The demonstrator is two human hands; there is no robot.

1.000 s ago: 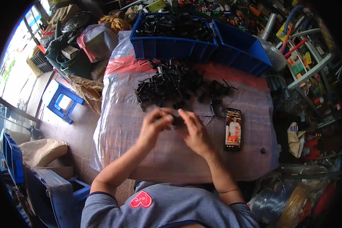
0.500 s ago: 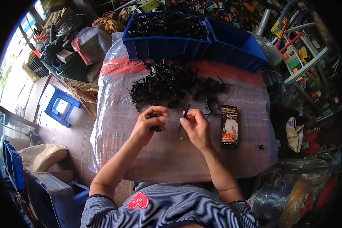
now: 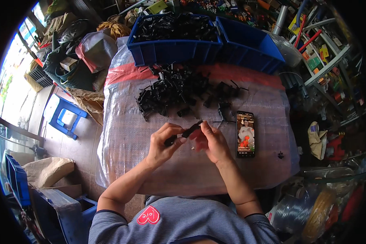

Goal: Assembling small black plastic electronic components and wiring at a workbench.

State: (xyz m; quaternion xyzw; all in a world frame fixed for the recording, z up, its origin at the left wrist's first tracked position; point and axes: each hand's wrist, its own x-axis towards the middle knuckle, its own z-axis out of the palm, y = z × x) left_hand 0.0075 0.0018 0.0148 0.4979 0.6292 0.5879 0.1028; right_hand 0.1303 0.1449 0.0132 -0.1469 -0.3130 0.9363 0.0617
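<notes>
Above the near middle of the covered table, my left hand (image 3: 163,145) is closed on a black plastic part (image 3: 192,129), whose narrow end sticks out to the upper right. More black material shows in the left palm, mostly hidden by the fingers. My right hand (image 3: 217,146) is at that narrow end, its thumb at the tip. The right fingers are smeared by motion, so their grip is unclear. Beyond both hands lies a heap of black plastic parts (image 3: 173,89), with a few looser ones (image 3: 223,110) at its right side.
A phone (image 3: 245,134) with a lit screen lies right of my hands, and a small black piece (image 3: 280,155) farther right. At the back stand a blue bin (image 3: 175,53) full of black parts and another blue bin (image 3: 252,55). A blue stool (image 3: 65,116) stands left on the floor.
My hands have come together over the table. The thin black strip was apart in my right hand; now that hand meets the black part held in my left.
</notes>
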